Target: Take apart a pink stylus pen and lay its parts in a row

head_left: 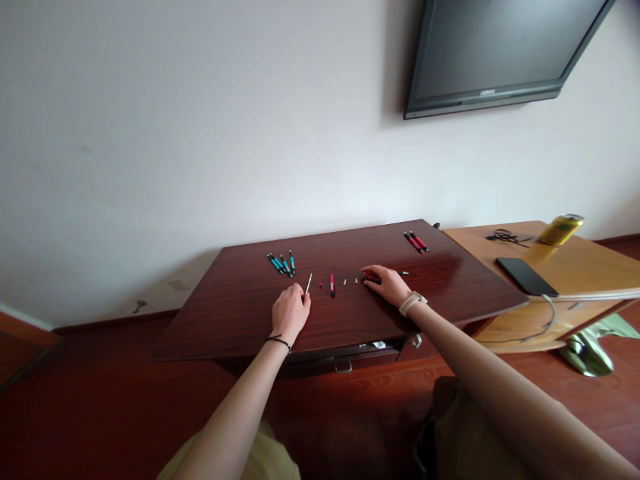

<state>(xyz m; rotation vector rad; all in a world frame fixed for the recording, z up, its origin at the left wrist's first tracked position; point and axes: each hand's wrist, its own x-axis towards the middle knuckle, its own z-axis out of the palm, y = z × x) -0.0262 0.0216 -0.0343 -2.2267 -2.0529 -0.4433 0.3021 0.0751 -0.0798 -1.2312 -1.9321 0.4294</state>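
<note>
Pinching a thin refill (309,284), left hand (290,312) curled, arm stretched forward | right hand (387,285) lies palm-down on worktop (450,280), fingertips on a dark pen part (373,281) | red barrel (332,285) between hands | teal pens (283,263) behind left hand.

The table (240,320) is dark reddish-brown with a wood grain. Beyond the left hand's fingers (300,297) lie teal-and-black pens (283,263); a thin white refill (309,284) stands just at their tips. Between both hands — a red pen barrel (332,285). Past the right hand's fingers (373,272), 2 red-and-black pens (416,241).
</note>
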